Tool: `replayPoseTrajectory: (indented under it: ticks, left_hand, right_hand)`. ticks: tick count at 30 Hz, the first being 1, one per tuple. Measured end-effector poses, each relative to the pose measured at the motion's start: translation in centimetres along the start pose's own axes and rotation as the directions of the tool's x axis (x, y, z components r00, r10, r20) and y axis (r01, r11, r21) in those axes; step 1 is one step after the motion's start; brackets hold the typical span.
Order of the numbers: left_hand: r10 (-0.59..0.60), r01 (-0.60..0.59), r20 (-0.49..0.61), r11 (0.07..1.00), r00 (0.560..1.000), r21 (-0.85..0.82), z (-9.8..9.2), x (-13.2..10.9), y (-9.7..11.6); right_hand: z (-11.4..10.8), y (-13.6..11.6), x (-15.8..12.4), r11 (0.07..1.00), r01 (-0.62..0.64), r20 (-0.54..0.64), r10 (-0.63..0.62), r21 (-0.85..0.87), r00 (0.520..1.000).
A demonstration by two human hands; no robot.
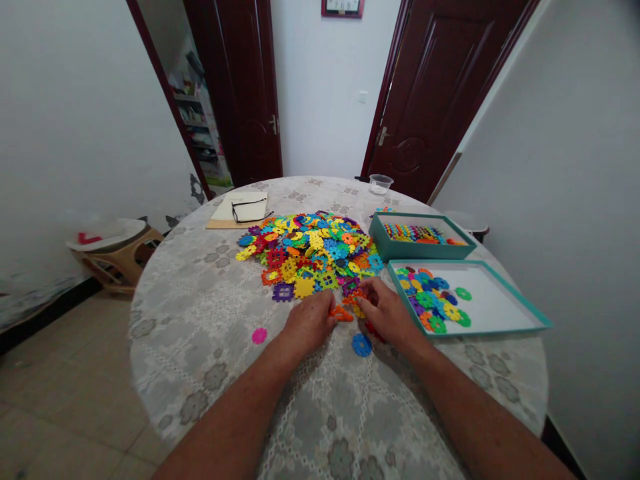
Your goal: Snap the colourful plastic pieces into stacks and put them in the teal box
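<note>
A big pile of coloured plastic interlocking pieces (310, 250) lies in the middle of a round table (200, 333). My left hand (311, 321) and my right hand (386, 313) rest on the table just in front of the pile, fingers curled. Between them they pinch orange pieces (343, 313). A red piece peeks out under my right hand. A blue round piece (361, 345) lies just in front of the hands. A pink round piece (259, 335) lies apart to the left.
A teal box lid (500, 313) with several round pieces stands at the right, a teal box (423, 245) of pieces behind it. Glasses (249, 209) lie on a notebook at the back left, a clear cup (381, 183) at the back. A stool (117, 250) stands left of the table.
</note>
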State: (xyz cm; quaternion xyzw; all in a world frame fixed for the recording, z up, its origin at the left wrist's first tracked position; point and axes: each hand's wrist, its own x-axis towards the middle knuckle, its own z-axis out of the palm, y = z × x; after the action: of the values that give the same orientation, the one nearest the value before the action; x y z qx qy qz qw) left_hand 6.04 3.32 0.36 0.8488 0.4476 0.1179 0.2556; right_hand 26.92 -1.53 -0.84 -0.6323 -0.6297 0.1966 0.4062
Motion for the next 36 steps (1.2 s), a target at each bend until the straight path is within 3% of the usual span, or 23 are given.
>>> replayPoseTrajectory:
  ticks: [6, 10, 16, 22, 36]
  left_hand:
    - [0.07, -0.071, -0.016, 0.988, 0.997, -0.134, -0.6, 0.2, -0.4]
    - [0.088, -0.091, -0.03, 0.986, 0.996, -0.142, -0.5, 0.2, -0.5]
    - [0.112, -0.111, -0.001, 0.986, 0.994, -0.125, -0.4, 0.2, -0.4]
    - [0.136, -0.13, 0.063, 0.987, 0.989, -0.089, -0.9, 0.0, -0.1]
    - [0.192, -0.183, 0.05, 0.973, 0.98, -0.138, -1.1, -0.1, -0.4]
  right_hand:
    - [0.3, -0.5, -0.5, 0.998, 0.064, 0.132, -0.064, 0.01, 0.989]
    - [0.4, -0.6, -0.6, 0.996, 0.018, 0.172, -0.034, 0.091, 0.985]
    - [0.5, -0.9, -0.5, 0.982, -0.083, 0.173, 0.053, 0.171, 0.984]
    - [1.0, -0.5, -0.6, 0.972, -0.066, 0.192, 0.023, 0.224, 0.981]
    - [0.8, -0.7, -0.7, 0.97, -0.052, 0.251, -0.01, 0.236, 0.968]
